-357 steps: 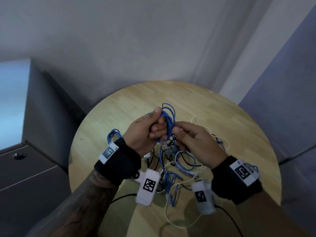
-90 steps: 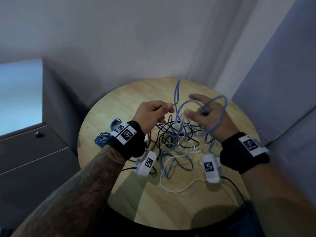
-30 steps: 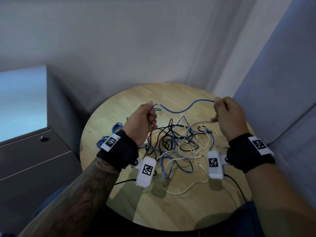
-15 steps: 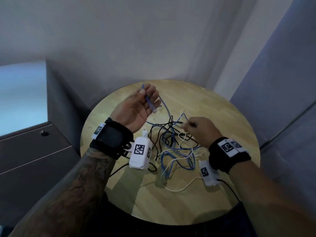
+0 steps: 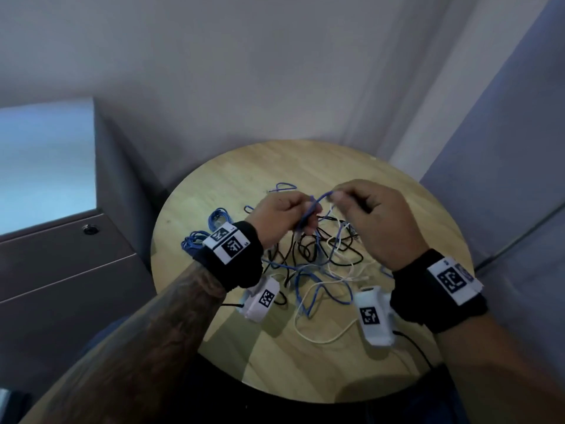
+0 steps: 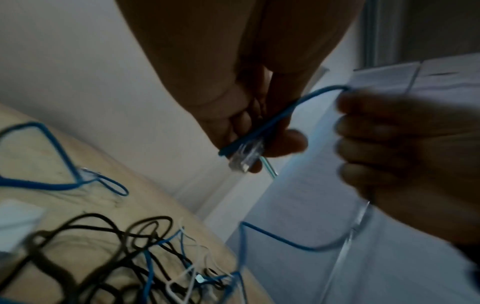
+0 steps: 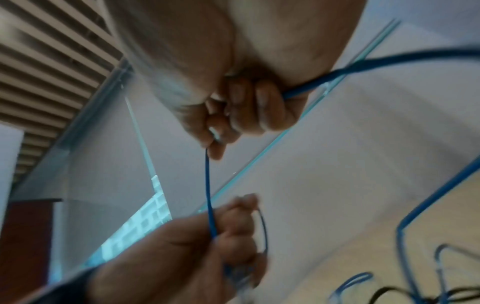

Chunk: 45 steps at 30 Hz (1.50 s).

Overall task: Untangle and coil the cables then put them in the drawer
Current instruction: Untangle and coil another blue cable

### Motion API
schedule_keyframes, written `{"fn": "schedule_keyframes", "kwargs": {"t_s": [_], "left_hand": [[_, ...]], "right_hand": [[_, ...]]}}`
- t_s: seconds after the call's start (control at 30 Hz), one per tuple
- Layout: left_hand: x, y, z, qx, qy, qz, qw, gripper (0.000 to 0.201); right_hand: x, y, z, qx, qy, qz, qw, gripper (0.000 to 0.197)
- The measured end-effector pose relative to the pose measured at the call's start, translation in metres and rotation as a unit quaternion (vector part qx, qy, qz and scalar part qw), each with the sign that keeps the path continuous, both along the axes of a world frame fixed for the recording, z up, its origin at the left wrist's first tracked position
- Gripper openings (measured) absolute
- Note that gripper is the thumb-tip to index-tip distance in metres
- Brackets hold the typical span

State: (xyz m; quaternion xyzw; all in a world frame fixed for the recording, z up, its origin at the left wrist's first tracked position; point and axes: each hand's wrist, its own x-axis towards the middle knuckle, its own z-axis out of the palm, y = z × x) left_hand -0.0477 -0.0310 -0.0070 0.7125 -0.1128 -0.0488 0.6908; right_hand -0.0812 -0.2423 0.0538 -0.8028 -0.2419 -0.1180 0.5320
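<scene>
Both hands are raised close together above a tangle of blue, black and white cables (image 5: 318,258) on the round wooden table (image 5: 397,356). My left hand (image 5: 287,215) grips the blue network cable (image 5: 318,201) near its clear plug (image 6: 246,156), fingers curled round it. My right hand (image 5: 367,209) pinches the same blue cable (image 7: 207,185) a short way along, so a short span runs between the two hands. The rest of that cable (image 6: 285,240) hangs down into the tangle. A coiled blue cable (image 5: 195,240) lies at the table's left edge, partly behind my left wrist.
A grey drawer cabinet (image 5: 61,270) with a round lock (image 5: 90,229) stands left of the table, drawers closed. Walls (image 5: 275,71) close in behind and to the right. A white cable loop (image 5: 318,338) trails toward the table's near edge.
My right hand has risen from the tangle and taken the blue cable next to my left hand. The left hand has come down and inward, still holding the plug end.
</scene>
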Motion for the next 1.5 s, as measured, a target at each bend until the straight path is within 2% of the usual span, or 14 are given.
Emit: {"fn": "schedule_keyframes", "kwargs": {"t_s": [0.07,0.13,0.27,0.37,0.47,0.6,0.7,0.77,0.93,1.1,1.17,1.3,1.37,1.5], "left_hand": [[-0.008,-0.01,0.008,-0.03,0.055,-0.06,0.996,0.035],[-0.014,-0.017,0.017,-0.1,0.099,-0.117,0.983,0.032],[-0.007,-0.008,0.023,-0.304,0.134,-0.113,0.936,0.024],[0.009,0.012,0.015,-0.389,0.103,-0.028,0.915,0.022],[0.015,0.028,0.011,-0.335,0.032,0.069,0.939,0.019],[0.012,0.03,0.006,-0.109,-0.045,0.153,0.981,0.018],[0.002,0.017,0.002,0.059,-0.043,0.061,0.995,0.02],[-0.004,0.004,0.003,0.051,-0.007,-0.01,0.999,0.028],[-0.017,-0.018,0.024,-0.101,0.098,-0.146,0.979,0.032],[-0.005,0.002,0.028,-0.397,0.144,-0.133,0.897,0.02],[0.006,0.015,0.019,-0.437,0.138,-0.078,0.885,0.021],[0.018,0.034,0.006,-0.397,0.061,0.046,0.915,0.017],[0.02,0.038,0.007,-0.332,0.013,0.097,0.938,0.019],[0.007,0.021,0.011,0.005,-0.094,0.1,0.991,0.019]], "right_hand": [[0.018,-0.014,-0.005,0.01,-0.018,-0.093,0.995,0.01],[0.034,-0.026,-0.017,0.0,0.013,-0.122,0.992,0.01],[0.037,-0.022,-0.044,-0.083,0.102,-0.019,0.991,0.02],[0.017,0.002,-0.052,-0.203,0.09,0.086,0.971,0.025],[-0.003,0.02,-0.041,-0.23,0.085,0.144,0.959,0.042],[-0.013,0.015,-0.014,-0.096,0.094,0.103,0.986,0.026],[-0.006,0.0,-0.001,0.032,0.085,0.032,0.995,0.016],[0.004,-0.009,0.0,0.086,0.067,-0.018,0.994,0.013],[0.042,-0.019,-0.027,0.045,0.061,-0.134,0.988,0.017],[0.029,-0.001,-0.048,-0.081,0.131,0.018,0.988,0.024],[0.015,0.015,-0.048,-0.115,0.15,0.073,0.979,0.021],[-0.009,0.029,-0.035,-0.143,0.183,0.157,0.96,0.015],[-0.013,0.025,-0.026,-0.108,0.161,0.141,0.971,0.025],[-0.01,0.017,-0.01,-0.034,0.074,0.072,0.994,0.023]]}}
